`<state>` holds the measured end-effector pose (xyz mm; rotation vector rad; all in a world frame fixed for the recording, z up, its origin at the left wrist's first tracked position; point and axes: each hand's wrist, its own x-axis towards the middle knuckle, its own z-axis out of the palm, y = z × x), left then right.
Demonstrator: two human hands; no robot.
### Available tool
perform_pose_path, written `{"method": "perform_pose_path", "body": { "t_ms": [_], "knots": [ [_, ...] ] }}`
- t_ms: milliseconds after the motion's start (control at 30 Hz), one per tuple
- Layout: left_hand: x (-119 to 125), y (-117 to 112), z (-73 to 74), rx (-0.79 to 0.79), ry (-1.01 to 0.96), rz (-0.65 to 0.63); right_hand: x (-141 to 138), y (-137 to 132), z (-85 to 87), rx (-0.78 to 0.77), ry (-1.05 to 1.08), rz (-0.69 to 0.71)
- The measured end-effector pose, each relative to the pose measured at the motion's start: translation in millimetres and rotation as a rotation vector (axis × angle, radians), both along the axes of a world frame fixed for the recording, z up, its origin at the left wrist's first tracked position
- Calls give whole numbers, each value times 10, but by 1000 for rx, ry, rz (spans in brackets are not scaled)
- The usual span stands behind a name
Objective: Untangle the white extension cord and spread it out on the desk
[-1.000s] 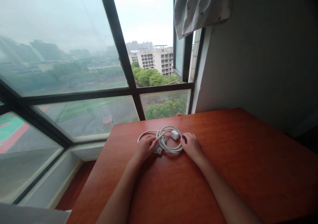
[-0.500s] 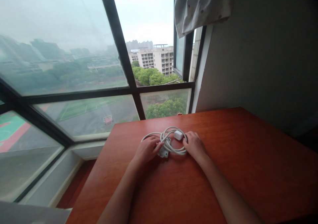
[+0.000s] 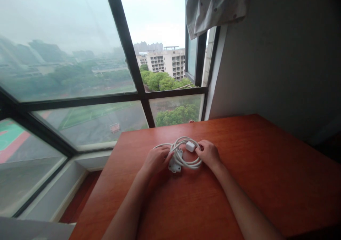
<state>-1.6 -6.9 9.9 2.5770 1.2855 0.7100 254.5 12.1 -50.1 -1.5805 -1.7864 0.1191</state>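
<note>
A white power strip [image 3: 175, 166] lies on the reddish-brown table, partly covered by its own looped white cable [image 3: 194, 166]. The cable's white plug [image 3: 190, 146] sits inside the coil near its far right side. My right hand [image 3: 209, 153] pinches the right edge of the coil between thumb and fingers. On the other side, my left hand [image 3: 158, 158] is closed around the cable at the coil's left edge, its thumb beside the strip. Part of the cable behind the left hand is hidden by the fingers.
The wooden table [image 3: 186, 204] reaches a large dark-framed window [image 3: 112, 97] at its far and left sides. A pale curtain [image 3: 215, 9] hangs at the upper right, before a plain wall [image 3: 261, 66]. A floor gap [image 3: 81, 197] shows left of the table.
The coil has shifted slightly toward me, and more of the strip's near end shows. Both hands keep nearly the same places. The view has drifted slightly.
</note>
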Motion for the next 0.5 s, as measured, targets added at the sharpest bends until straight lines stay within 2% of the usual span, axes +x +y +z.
{"method": "perform_pose_path", "body": {
  "t_ms": [300, 500],
  "knots": [
    [-61, 8, 43, 113, 54, 216, -16, -45, 118, 97, 82, 75],
    [-83, 11, 133, 163, -56, 297, 7, -49, 185, 166, 119, 125]
  ]
}}
